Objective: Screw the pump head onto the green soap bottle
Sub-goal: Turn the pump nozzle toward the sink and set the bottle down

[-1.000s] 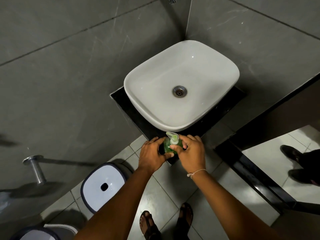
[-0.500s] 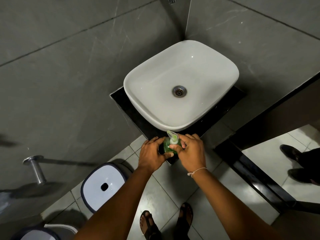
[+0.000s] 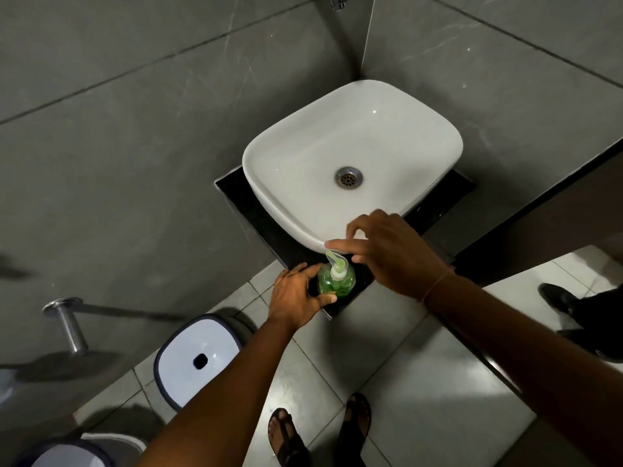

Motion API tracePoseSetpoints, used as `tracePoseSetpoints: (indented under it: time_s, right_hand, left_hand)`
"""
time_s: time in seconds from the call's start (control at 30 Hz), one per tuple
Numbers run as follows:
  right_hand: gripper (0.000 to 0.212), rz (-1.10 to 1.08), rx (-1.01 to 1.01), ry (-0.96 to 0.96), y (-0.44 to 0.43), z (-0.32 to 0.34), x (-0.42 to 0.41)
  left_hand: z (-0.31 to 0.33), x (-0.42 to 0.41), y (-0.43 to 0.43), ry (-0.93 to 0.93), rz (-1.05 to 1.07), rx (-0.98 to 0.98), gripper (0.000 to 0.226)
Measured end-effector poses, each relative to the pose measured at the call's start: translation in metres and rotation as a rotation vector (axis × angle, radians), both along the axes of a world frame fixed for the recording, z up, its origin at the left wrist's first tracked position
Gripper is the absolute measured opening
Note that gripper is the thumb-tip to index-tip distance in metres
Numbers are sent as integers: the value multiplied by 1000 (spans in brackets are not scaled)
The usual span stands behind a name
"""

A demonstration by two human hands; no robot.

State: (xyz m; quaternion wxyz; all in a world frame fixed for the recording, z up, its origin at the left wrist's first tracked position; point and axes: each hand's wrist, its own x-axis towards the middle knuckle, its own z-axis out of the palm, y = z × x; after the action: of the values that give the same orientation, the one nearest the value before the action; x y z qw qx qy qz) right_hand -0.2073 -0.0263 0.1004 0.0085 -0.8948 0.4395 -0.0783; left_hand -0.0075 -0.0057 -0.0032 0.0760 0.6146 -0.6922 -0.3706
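Here, the green soap bottle (image 3: 336, 282) stands upright on the front corner of the black desk (image 3: 256, 217), at 6 o'clock from the white sink (image 3: 352, 156) and just beside its rim. The pump head (image 3: 338, 264) sits on the bottle's neck, its spout pointing toward 11 o'clock. The left hand (image 3: 296, 298) wraps the bottle from 9 o'clock, thumb at the near side and fingers at the far side, a narrow grip that likely steadies the bottle against turning. The right hand (image 3: 392, 252) hovers at 2 o'clock from the pump, its grip loose and holding nothing, forefinger stretched above the spout and clear of the collar; judged from this, it is between twists or the thread is already home.

How far the collar is screwed down cannot be told: the thread is hidden under the pump. The bottle's base and far side are covered by the left hand's fingers, and the right palm hides part of the sink's rim. At 7 o'clock on the tiled floor stands a white-lidded bin (image 3: 199, 358); a second one is cut off at the lower left edge. At 3 o'clock, a dark shoe (image 3: 556, 298) of another person is cropped by the frame.
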Motion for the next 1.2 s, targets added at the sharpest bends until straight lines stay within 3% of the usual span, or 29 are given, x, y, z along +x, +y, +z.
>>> tracePoseSetpoints:
  time_s: [0.17,0.33,0.43,0.73,1.2]
  right_hand:
    - [52,282,-39,185,-18,17,12]
    - [43,291,11,238,-21,17,14]
    - [27,211,65,281,-24,16,12]
    - [44,-175,-39,191,5,2,26]
    - [51,-765,104,72,18,-11,57]
  left_hand:
    - [0,-1,0,2,-2,-17,74]
    - [0,0,0,-8,-8,-12,75]
    - [0,0,-1,-4,-18,-6,75]
    - [-3,-2,1,9,27,-19,74]
    - [-5,-2,2,8,34,-29,72]
